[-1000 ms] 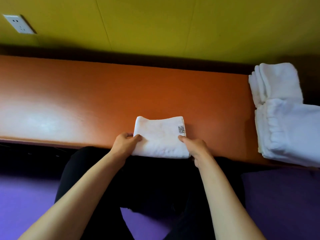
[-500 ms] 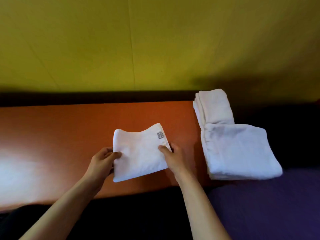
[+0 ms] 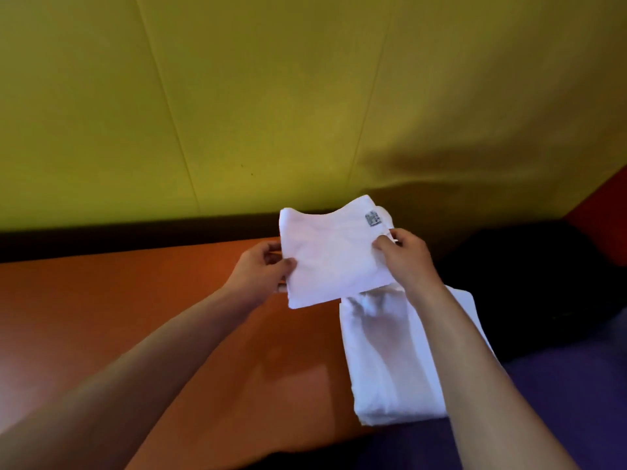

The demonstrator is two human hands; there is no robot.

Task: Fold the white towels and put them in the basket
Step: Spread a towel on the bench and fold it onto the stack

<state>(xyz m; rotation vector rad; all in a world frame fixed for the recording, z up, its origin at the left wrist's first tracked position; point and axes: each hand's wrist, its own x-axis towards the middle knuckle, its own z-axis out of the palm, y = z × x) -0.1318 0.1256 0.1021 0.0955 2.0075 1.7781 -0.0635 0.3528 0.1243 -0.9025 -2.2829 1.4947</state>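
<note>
Small grey printed label (image 3: 372, 219) on held white folded cloth towel (image 3: 334, 252): too blurred to read. White towel stack (image 3: 383, 361) at right partly hidden by forearm.

White folded towel (image 3: 334, 256) with grey-printed label (image 3: 372, 219), white towel stack (image 3: 390, 361), orange table (image 3: 135, 300), yellow-green wall (image 3: 271, 96)

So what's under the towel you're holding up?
Under the folded towel lies the stack of white towels on the orange table. The stack's far end is hidden behind it.
</note>
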